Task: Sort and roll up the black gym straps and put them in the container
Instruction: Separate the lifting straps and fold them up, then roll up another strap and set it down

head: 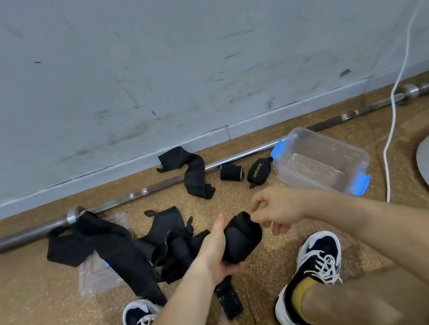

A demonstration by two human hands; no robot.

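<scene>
One strap (241,238) in left hand (216,246), two rolls (231,172) beside container (315,146)

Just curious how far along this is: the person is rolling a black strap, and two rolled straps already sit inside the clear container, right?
Not inside. The head view shows the two rolled straps on the floor beside the clear container, which holds none. The rest is right.

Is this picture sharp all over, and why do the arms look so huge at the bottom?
Head view: the wide-angle lens enlarges the forearms and knee toward the bottom edge; the right hand at the rolled strap is slightly motion-smeared, the left hand gripping it clearer; light is soft and even, shadows faint, only mild sheen on the barbell.
</scene>
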